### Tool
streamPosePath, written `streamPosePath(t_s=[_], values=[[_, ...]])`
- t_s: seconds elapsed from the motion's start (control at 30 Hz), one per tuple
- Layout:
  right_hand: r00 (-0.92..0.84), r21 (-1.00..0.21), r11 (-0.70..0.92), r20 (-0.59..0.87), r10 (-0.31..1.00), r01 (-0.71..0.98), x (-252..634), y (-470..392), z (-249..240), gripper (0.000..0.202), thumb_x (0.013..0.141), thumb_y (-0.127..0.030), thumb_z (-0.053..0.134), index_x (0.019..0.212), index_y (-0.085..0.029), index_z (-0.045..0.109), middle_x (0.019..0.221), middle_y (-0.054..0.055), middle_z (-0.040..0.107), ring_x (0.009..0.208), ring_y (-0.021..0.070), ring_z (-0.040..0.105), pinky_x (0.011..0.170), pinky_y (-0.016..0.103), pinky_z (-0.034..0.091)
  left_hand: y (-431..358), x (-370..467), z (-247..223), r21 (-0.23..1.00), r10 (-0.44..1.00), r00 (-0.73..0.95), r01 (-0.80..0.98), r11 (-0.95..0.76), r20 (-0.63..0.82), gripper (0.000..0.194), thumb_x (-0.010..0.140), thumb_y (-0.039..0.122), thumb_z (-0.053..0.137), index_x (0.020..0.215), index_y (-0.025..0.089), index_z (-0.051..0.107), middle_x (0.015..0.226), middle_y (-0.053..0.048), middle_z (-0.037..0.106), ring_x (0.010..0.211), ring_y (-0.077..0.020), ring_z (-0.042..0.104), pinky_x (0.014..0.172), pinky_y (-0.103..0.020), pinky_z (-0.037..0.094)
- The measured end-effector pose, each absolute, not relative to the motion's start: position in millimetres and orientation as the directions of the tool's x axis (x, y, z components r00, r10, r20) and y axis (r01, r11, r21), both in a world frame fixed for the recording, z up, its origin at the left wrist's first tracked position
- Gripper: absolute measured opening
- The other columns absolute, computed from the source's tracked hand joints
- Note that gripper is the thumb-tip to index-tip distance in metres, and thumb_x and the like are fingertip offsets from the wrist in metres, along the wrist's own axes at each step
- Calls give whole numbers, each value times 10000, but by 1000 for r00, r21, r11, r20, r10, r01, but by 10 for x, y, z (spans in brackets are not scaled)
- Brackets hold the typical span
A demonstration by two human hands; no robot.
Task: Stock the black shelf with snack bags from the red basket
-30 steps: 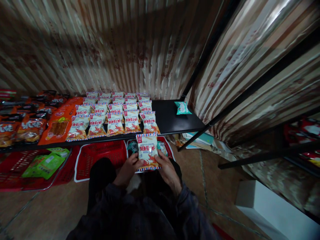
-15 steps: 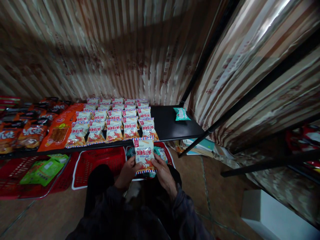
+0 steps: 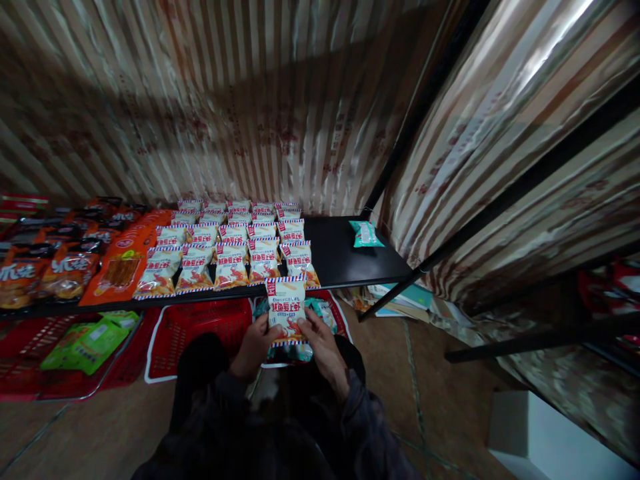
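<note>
Between my two hands I hold a white and orange snack bag [image 3: 287, 310] upright, its striped top edge just in front of the shelf's front edge. My left hand [image 3: 254, 343] grips its lower left side, and my right hand [image 3: 323, 343] grips the lower right. Rows of matching snack bags [image 3: 231, 265] stand on the black shelf [image 3: 345, 263] beyond. A single teal snack bag [image 3: 367, 234] lies at the shelf's right end. Below the held bag, more teal packets [image 3: 323, 310] show in a red basket, partly hidden by my hands.
Orange packets [image 3: 120, 263] and black-and-orange bags [image 3: 67, 270] fill the shelf's left part. A red basket [image 3: 200, 327] and another with green packets [image 3: 93, 343] sit below. Black posts [image 3: 395, 290] stand right, near papers [image 3: 405, 297] and a white box [image 3: 555, 433] on the floor.
The view has shifted slightly, so the shelf appears a little lower and further right. Both hands keep hold of the same snack bag, nearly in place.
</note>
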State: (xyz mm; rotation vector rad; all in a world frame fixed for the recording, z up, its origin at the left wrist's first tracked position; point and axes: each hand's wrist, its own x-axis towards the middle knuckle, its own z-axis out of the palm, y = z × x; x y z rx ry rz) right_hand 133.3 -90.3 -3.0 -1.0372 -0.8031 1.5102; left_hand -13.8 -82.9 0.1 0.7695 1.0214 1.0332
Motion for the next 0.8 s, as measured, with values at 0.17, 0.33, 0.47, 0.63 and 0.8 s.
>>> streamPosePath(t_s=[0.17, 0.33, 0.47, 0.63, 0.8], values=[[-43, -905, -174, -171, 984, -389, 1320, -823, -38, 516, 675, -443, 737, 1121, -215, 610, 1003, 52, 713, 926, 251, 659, 862, 415, 511, -726, -140, -117, 907, 954, 161, -304, 293, -254, 410, 592, 333, 744, 919, 132, 600, 928, -109, 719, 886, -265, 667, 858, -415, 503], [-7, -920, -149, -157, 988, -362, 1365, -749, -107, 509, 675, -449, 732, 1112, -217, 614, 1072, 54, 696, 1003, 257, 636, 937, 432, 473, -623, -101, -198, 925, 962, 159, -275, 261, -224, 380, 607, 316, 708, 924, 145, 587, 976, -107, 712, 948, -270, 654, 878, -413, 499], [37, -949, -125, -141, 989, -291, 1442, -700, -193, 478, 696, -449, 712, 1105, -220, 616, 1146, 56, 668, 1077, 258, 604, 977, 433, 448, -580, -48, -206, 934, 962, 156, -247, 257, -224, 370, 602, 301, 692, 919, 145, 581, 968, -112, 713, 945, -273, 657, 901, -430, 487], [26, -968, -113, -122, 992, -222, 1523, -629, -210, 481, 721, -464, 681, 1126, -215, 610, 1142, 66, 669, 1048, 256, 621, 960, 437, 466, -525, 16, -197, 944, 965, 152, -221, 244, -213, 376, 607, 309, 671, 932, 144, 579, 979, -115, 711, 942, -267, 658, 909, -427, 484], [49, -989, -68, -75, 996, -128, 1540, -560, -267, 514, 736, -488, 655, 1158, -201, 596, 1146, 87, 664, 1050, 264, 619, 961, 447, 465, -465, 33, -176, 955, 969, 140, -189, 228, -204, 380, 602, 310, 663, 941, 157, 582, 1003, -99, 708, 967, -258, 647, 903, -405, 485]])
